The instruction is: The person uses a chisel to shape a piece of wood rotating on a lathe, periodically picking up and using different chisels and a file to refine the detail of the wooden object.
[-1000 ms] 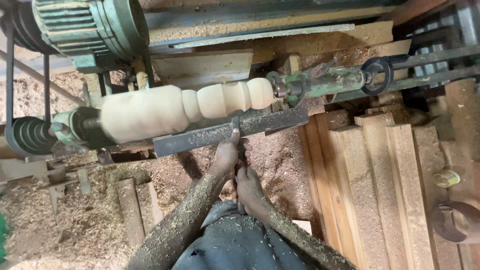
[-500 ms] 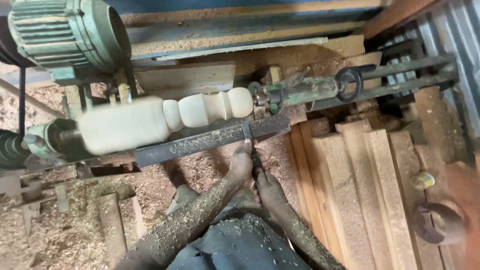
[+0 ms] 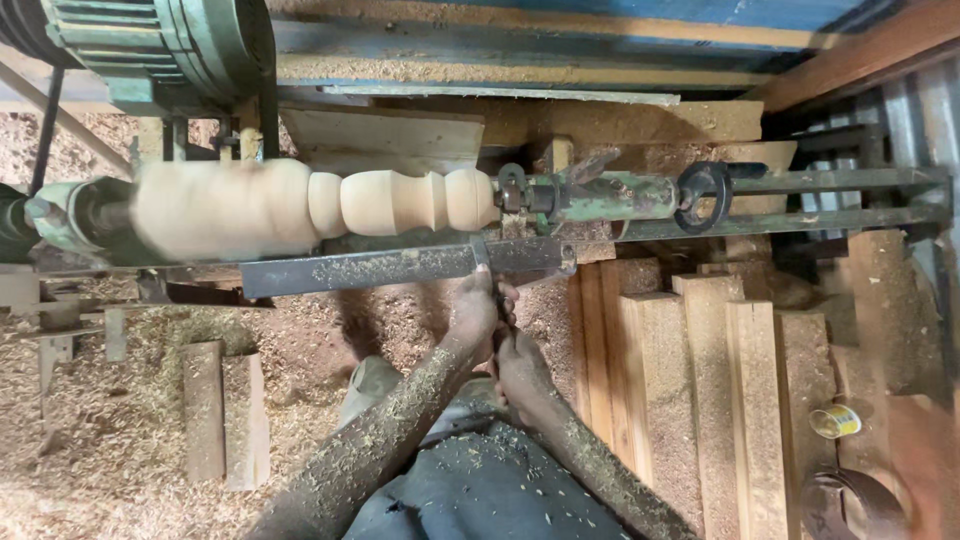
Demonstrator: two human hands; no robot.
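1. A pale wooden spindle lies level across the lathe, above and to the left of both hands; its left part is blurred, its right part shows turned beads and hollows.
2. The spindle's right end meets the green tailstock, which carries a dark round handwheel on its right.
3. A long flat metal tool rest, dusted with shavings, runs just below the spindle and sits between it and the hands.
4. The left hand is closed around a turning chisel just under the tool rest, knuckles close against the bar.
5. The chisel's blade crosses the rest and points up at the spindle's right end; whether the tip touches the wood cannot be told.
6. The right hand sits just behind and below the left, touching it, also clamped on the tool's handle, most of which is hidden.
7. Both forearms are speckled with sawdust and rise from the bottom of the view.
8. A green motor stands at the upper left, above the spindle's blurred end.
9. Squared wooden blanks lean to the right of the hands, and two short blocks lie on the sawdust-covered floor at the left.
10. A small tin rests at the lower right, well apart from the hands.
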